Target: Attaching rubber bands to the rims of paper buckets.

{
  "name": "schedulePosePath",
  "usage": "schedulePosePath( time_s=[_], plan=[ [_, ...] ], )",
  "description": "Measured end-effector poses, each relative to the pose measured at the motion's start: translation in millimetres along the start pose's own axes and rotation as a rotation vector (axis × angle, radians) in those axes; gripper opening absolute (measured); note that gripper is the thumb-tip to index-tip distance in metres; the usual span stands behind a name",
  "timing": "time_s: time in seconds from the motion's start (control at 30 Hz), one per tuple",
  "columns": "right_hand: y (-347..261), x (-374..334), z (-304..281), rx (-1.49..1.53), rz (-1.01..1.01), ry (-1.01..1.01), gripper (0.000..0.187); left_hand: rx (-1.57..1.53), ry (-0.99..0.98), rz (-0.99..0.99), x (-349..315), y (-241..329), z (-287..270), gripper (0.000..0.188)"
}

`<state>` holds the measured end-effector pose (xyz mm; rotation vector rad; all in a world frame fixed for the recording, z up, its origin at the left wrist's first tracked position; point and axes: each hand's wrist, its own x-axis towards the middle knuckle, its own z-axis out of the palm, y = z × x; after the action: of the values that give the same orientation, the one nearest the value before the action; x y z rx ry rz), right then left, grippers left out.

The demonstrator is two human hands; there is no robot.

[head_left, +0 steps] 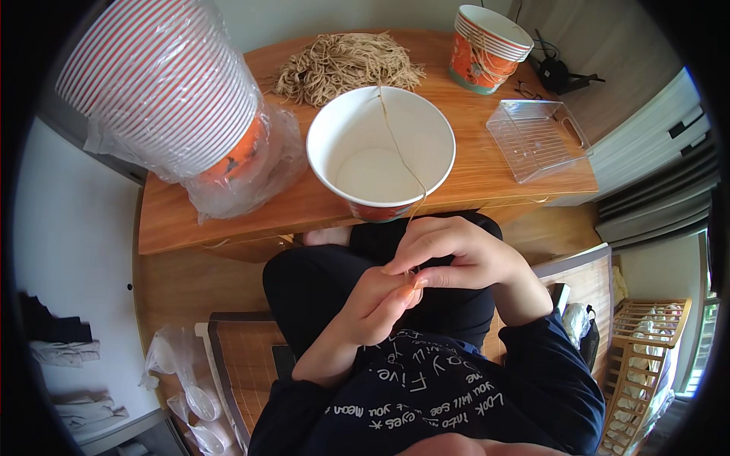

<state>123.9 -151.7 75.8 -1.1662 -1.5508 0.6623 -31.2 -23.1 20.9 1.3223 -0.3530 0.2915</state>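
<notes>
A large white-lined paper bucket (pixel 372 171) stands at the front edge of the wooden table, its mouth facing me. One tan paper cord (pixel 395 140) runs from its far rim across the opening, over the near rim and down to my hands. Above my lap, my left hand (pixel 378 300) pinches the cord's lower end between thumb and fingers. My right hand (pixel 456 251) meets it from the right, thumb and fingertips closed on the same cord. The fingers hide the cord's very end. Behind the bucket lies a tangled heap of tan cord (pixel 346 64).
A tall stack of buckets in clear plastic wrap (pixel 163 99) leans at the table's left. At the back right are nested orange buckets (pixel 490 49) with cord on them, glasses (pixel 528 91) and a clear plastic tray (pixel 536 140). A wooden slatted rack (pixel 642 357) stands at the right.
</notes>
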Motion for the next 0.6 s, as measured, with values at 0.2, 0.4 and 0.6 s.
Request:
schedulePosePath(
  time_s=[0.2,0.4,0.6],
  plan=[
    [0.7,4.0,9.2,0.042,0.048,0.053,0.012,0.042,-0.013,-0.011,-9.6,4.2,-4.3,0.034],
    [-0.3,-4.3,14.3,-0.268,-0.061,0.197,0.013,0.195,0.161,0.004,-14.8,-2.1,-0.5,0.033],
    [-11.9,-14.5,19.6,-0.649,-0.067,0.233,0.018,0.65,0.381,0.062,-12.8,6.2,11.1,0.013]
  ],
)
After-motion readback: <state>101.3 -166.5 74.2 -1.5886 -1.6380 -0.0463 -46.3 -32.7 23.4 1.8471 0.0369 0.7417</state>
